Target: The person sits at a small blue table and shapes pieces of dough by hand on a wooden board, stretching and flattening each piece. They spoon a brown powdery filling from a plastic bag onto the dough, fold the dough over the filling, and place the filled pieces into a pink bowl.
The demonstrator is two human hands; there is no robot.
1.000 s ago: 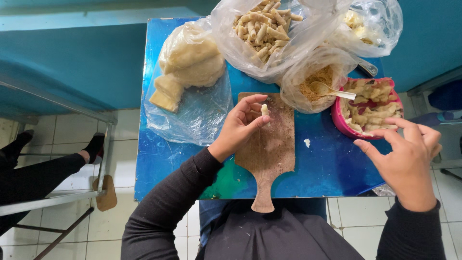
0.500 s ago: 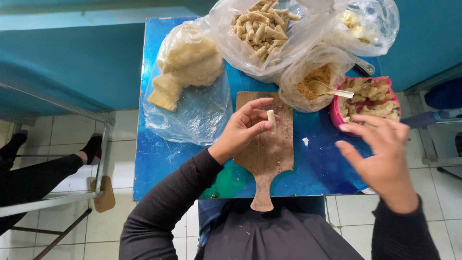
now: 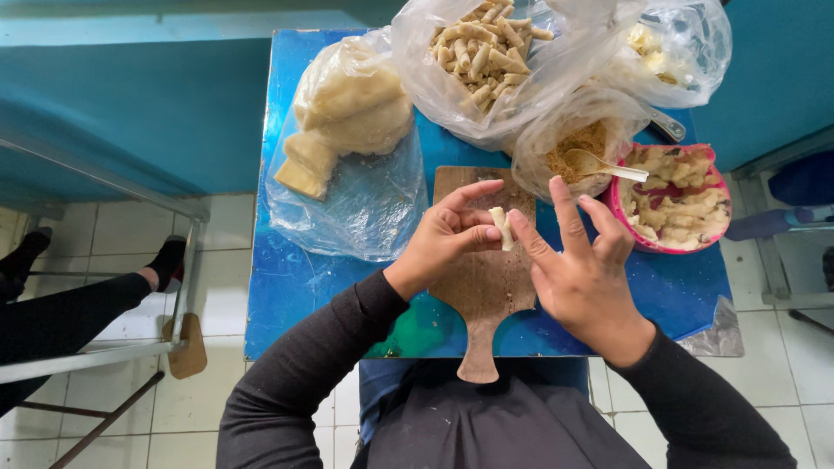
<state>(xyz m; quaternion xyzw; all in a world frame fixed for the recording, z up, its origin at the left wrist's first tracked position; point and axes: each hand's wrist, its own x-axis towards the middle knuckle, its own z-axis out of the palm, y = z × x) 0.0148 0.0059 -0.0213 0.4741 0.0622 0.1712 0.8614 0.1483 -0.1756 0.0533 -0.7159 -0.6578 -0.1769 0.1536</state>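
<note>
A matt, worn wooden board [image 3: 486,282] lies on the glossy blue tabletop [image 3: 287,287] among crinkled clear plastic bags [image 3: 365,204].

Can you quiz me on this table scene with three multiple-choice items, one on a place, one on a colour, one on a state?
1. Where does the wooden board lie?
A. on the blue table
B. on the floor
C. inside a bag

2. What colour is the bowl with the filling?
A. green
B. pink
C. white

3. How is the small dough piece held?
A. lying loose on the board
B. pinched in the left hand, right hand closing in
C. dropped in the bowl

Answers: 1 A, the board rests flat on the table. 2 B, its rim is pink. 3 B, the left fingertips grip it above the board.
</note>
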